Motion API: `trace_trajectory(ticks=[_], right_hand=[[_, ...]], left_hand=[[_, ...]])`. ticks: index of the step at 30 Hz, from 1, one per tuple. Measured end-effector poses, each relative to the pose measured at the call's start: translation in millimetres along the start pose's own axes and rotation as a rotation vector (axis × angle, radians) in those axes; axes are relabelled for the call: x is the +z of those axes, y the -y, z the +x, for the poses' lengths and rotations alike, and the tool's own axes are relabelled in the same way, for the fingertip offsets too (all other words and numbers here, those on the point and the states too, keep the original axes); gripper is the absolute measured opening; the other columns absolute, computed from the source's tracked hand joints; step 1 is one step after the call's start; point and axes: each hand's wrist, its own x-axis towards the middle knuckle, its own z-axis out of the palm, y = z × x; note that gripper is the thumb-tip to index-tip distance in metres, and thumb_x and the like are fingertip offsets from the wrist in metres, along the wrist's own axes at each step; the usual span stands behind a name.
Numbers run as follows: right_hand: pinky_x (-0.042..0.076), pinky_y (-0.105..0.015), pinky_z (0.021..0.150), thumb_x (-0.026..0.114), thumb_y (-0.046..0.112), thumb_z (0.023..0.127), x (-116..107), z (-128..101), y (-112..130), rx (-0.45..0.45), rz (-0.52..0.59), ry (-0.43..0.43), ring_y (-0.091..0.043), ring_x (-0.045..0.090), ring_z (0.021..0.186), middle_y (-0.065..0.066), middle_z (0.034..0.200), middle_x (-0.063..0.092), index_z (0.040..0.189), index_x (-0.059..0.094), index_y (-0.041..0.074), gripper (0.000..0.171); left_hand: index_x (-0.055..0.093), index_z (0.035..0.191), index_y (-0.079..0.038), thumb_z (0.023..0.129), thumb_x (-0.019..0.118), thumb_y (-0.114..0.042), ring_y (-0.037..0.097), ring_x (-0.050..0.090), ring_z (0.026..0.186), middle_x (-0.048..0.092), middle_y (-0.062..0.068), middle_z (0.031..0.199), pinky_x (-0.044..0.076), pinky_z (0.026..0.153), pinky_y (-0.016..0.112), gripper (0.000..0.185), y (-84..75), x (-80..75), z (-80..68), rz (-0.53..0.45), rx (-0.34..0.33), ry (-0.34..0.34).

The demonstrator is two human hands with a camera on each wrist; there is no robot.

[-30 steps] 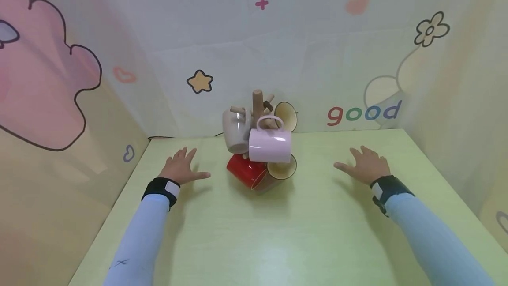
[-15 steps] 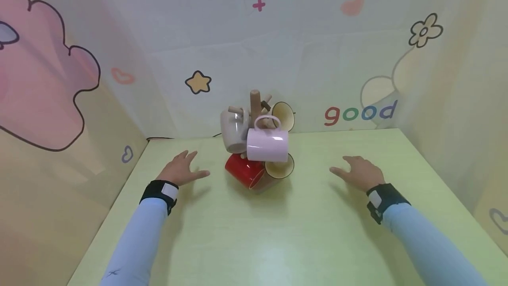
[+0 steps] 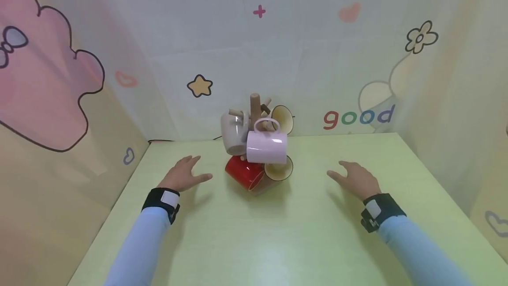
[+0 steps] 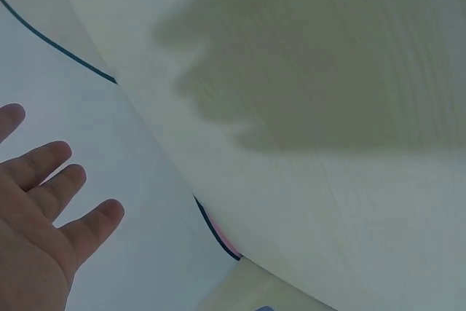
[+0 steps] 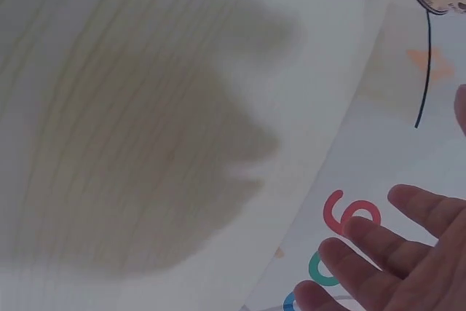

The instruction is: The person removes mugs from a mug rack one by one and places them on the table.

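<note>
Hovering palm-down over the green table (image 3: pixel 254 242), the left hand (image 3: pixel 183 175) and right hand (image 3: pixel 355 179) both have fingers spread and relaxed, holding nothing. Between them, near the middle of the table's far edge, stands the wooden mug tree (image 3: pixel 255 108) with its pink mug (image 3: pixel 267 146), grey mug (image 3: pixel 234 133) and red mug (image 3: pixel 245 172). The left hand is nearer the red mug; the right is well apart from the tree.
</note>
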Motion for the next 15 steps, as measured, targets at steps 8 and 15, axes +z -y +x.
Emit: trace_trajectory(ticks=[8,15], right_hand=[[0.035,-0.065,0.103,0.049,0.058,0.098,8,-10,9,0.012,0.091,-0.034,-0.052,0.041,0.13,-0.035,0.139,0.046,0.141,0.044,-0.009,0.08],[0.033,-0.064,0.105,0.049,0.055,0.099,11,-24,20,0.034,0.143,-0.047,-0.052,0.04,0.131,-0.035,0.142,0.044,0.143,0.042,-0.009,0.078]], left_hand=[[0.033,0.154,-0.006,0.086,0.061,-0.066,0.047,0.027,0.141,0.029,0.027,0.155,0.029,0.108,0.065,0.095,-0.4,14.8,-8.9,-0.064,0.041,-0.056],[0.032,0.154,-0.009,0.085,0.062,-0.067,0.046,0.025,0.142,0.026,0.026,0.156,0.028,0.108,0.066,0.096,-7.8,24.4,-19.9,-0.139,0.031,-0.074]])
